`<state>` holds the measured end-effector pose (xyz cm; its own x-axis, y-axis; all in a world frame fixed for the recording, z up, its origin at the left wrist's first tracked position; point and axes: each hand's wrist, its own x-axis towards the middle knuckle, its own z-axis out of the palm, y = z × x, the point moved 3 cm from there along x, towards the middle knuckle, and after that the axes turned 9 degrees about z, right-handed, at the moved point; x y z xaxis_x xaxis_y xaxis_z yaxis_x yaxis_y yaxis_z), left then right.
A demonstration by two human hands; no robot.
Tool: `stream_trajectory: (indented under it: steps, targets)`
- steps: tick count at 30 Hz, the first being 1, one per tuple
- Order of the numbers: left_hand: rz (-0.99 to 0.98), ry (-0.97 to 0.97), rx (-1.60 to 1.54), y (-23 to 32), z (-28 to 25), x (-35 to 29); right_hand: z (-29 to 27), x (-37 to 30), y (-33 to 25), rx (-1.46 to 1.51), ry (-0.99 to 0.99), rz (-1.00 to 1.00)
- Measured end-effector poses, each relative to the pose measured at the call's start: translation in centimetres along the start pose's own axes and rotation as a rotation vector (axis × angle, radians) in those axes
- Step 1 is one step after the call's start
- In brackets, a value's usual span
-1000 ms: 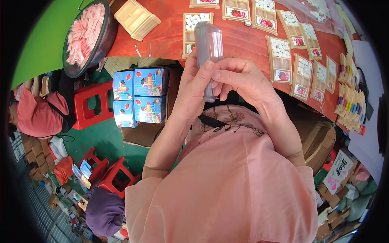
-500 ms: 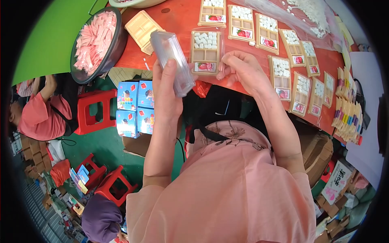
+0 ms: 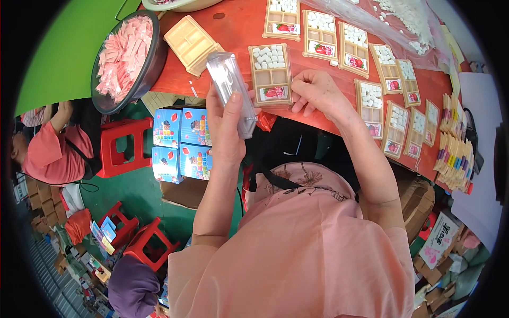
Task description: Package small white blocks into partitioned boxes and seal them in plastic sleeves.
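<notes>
My left hand [image 3: 227, 124] is wrapped round a stack of clear plastic lids [image 3: 231, 87], held tilted above the table's front edge. Just right of it lies a beige compartment tray [image 3: 271, 77] with white marshmallow-like pieces at its far end, bare cells in the middle and a strawberry-printed packet at its near end. My right hand [image 3: 323, 95] is closed, its thumb and fingertips pinching at the tray's right edge, where a thin clear lid edge [image 3: 291, 98] faintly shows. How far that lid covers the tray is hard to make out.
Several filled trays [image 3: 320, 34] line the red table [image 3: 228, 32] at right. Beige trays [image 3: 191, 42] and a dark tub [image 3: 156, 58] of pink packets sit at left. Blue boxes [image 3: 183, 143] stand below the table edge. A person [image 3: 58, 143] is near a red stool [image 3: 124, 146].
The clear lid edge, which stood out beside the tray in my right fingers, now sits close against the tray. My left hand and its lid stack have shifted slightly right and nearer.
</notes>
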<state>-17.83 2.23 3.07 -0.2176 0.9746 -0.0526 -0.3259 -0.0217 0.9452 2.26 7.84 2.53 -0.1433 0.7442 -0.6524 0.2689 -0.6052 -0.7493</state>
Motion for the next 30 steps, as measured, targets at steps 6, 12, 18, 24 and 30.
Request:
stream_trajectory:
  steps: [6, 12, 18, 24, 30]
  targets:
    - [-0.057, 0.003, -0.130, -0.5, -0.5, 0.1, 0.4, 0.1, -0.5, -0.094, 0.058, -0.008]
    - [-0.068, 0.001, -0.171, -0.9, -0.6, -0.2, 3.1, -0.6, -3.0, -0.785, 0.767, -0.911]
    - [-0.072, 0.044, -0.176, -1.1, -0.7, 0.1, 6.5, 3.7, -2.0, -0.929, 0.691, -0.924]
    - [-0.094, 0.009, -0.190, -0.6, 0.3, -0.2, 5.0, 3.3, -1.0, -0.957, 0.594, -0.923]
    - [-0.062, -0.039, -0.257, 0.3, 2.1, -0.1, 2.7, 0.2, -2.7, -0.663, 0.425, -1.016]
